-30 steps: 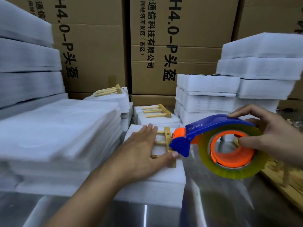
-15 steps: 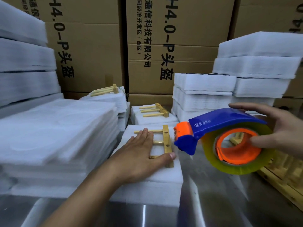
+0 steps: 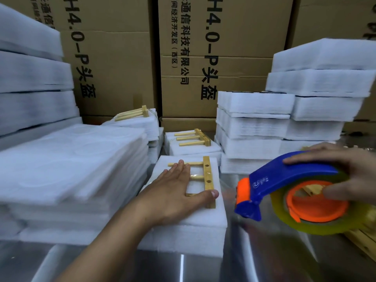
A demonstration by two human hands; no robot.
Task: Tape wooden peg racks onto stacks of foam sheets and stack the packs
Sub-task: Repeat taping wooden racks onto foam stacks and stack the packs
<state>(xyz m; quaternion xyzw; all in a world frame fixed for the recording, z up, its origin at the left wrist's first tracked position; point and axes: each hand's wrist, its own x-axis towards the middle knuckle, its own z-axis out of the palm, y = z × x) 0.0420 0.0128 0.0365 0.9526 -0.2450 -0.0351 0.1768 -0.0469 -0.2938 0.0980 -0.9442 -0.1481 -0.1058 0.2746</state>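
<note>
The taping step is judged to be in hand. The wooden peg rack point(image 3: 208, 171) is pressed flat onto the foam stack point(image 3: 195, 224) at the middle of the worktop point(image 3: 254, 261) by the left hand point(image 3: 175, 192), its fingers laid straight across the pegs. The tape dispenser point(image 3: 284, 180) is gripped by the right hand point(image 3: 345, 171), fingers curled over the blue housing, and is held just right of the stack, clear of the foam. Whether a strip already crosses the rack cannot be told. Next, the dispenser's nose probably needs to be brought to the stack's edge and tape drawn over the bar while the rack is kept pinned.
</note>
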